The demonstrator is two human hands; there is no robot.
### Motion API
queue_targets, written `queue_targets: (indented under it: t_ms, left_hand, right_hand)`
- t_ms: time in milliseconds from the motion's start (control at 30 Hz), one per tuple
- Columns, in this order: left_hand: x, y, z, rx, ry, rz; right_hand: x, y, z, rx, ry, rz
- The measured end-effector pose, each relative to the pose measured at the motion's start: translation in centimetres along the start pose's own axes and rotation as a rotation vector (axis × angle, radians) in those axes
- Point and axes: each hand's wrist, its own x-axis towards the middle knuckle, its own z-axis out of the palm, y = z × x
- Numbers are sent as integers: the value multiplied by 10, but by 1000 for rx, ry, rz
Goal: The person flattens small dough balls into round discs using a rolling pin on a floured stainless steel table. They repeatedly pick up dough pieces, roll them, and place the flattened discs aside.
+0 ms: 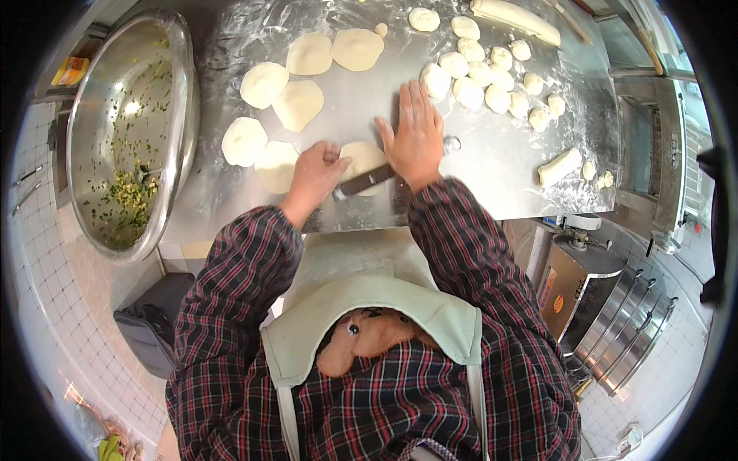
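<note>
A dark rolling pin (pixel 364 181) with pale ends lies slantwise over a flat dough round (pixel 362 155) on the metal worktop. My right hand (pixel 414 135) rests palm down across the pin, its fingers stretched out straight. At the round's left edge, my left hand (pixel 316 177) has curled fingers, with the thumb and forefinger at the dough's rim. Beside that hand lies another dough round (pixel 277 167), partly covered by it. More flattened rounds (pixel 298 105) are spread to the upper left, some overlapping. Small dough balls (pixel 468 93) cluster beyond my right fingertips.
A large steel bowl (pixel 183 109) with chopped green and yellow filling (pixel 132 199) stands at the left. Two dough logs, one long (pixel 516 22) and one short (pixel 559 167), lie at the right. Flour dusts the metal worktop (pixel 490 167). Below right stands a steel-cased machine (pixel 576 288).
</note>
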Motion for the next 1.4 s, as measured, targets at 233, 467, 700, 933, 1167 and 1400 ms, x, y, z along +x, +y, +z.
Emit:
queue_targets:
  t_ms: [233, 467, 700, 933, 1167, 1400]
  left_hand:
    - [-9, -5, 2, 65, -39, -66]
    - [-33, -13, -5, -126, -107, -151]
    - [0, -9, 2, 129, -71, 0]
    - [112, 47, 10, 528, 274, 381]
    - [144, 91, 138, 412, 105, 705]
    - [56, 34, 108, 565, -213, 907]
  right_hand:
    - [-74, 9, -33, -38, -262, 60]
    - [-42, 5, -14, 6, -49, -7]
    - [-45, 11, -12, 46, -80, 1]
    - [-109, 70, -64, -63, -216, 187]
    - [-109, 85, -74, -69, -212, 220]
    - [-120, 82, -78, -43, -192, 187]
